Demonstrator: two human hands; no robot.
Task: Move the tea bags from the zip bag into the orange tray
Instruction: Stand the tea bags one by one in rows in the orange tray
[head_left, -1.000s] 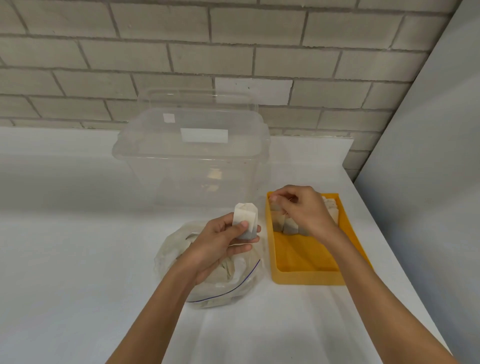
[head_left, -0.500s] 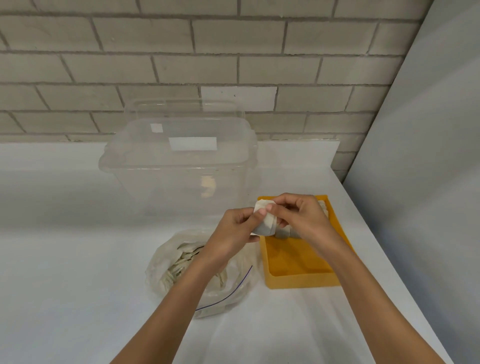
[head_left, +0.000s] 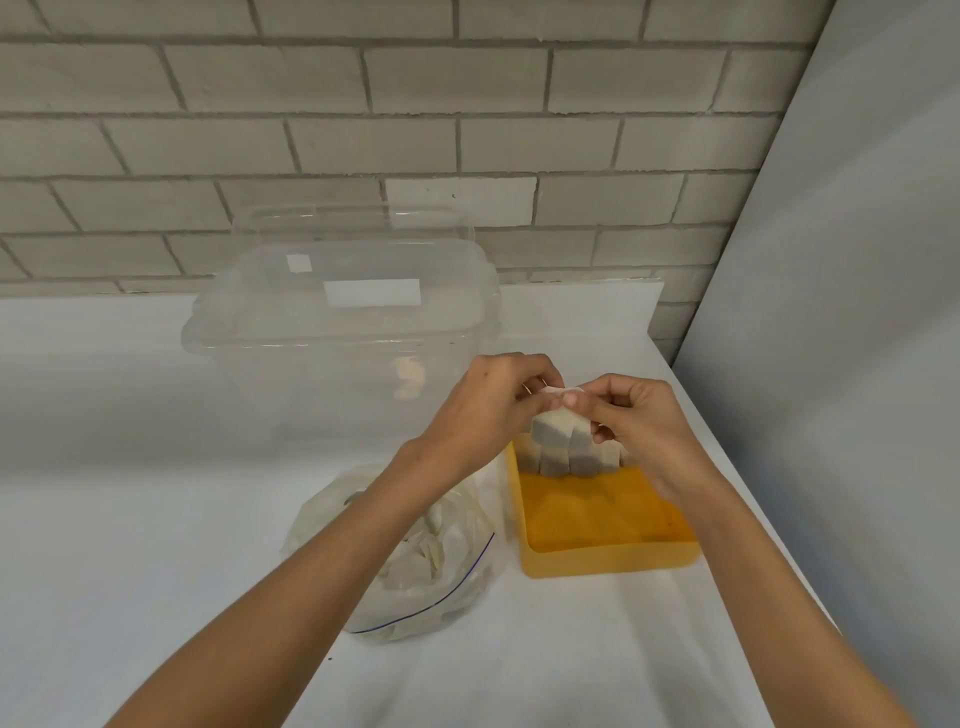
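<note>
Over orange tray (head_left: 608, 564), left hand (head_left: 483, 410) and right hand (head_left: 644, 421) pinch tea bag (head_left: 558, 428); tub (head_left: 337, 353) behind.

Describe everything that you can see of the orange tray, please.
The orange tray is a shallow rectangular open box, seemingly smooth plastic, with low walls. It lies flat on the white table, just right of the zip bag. A row of tea bags stands upright at its far end; the nearer floor is bare. The left hand and right hand hold one more tea bag above that row; whether they touch the tray cannot be told.
</note>
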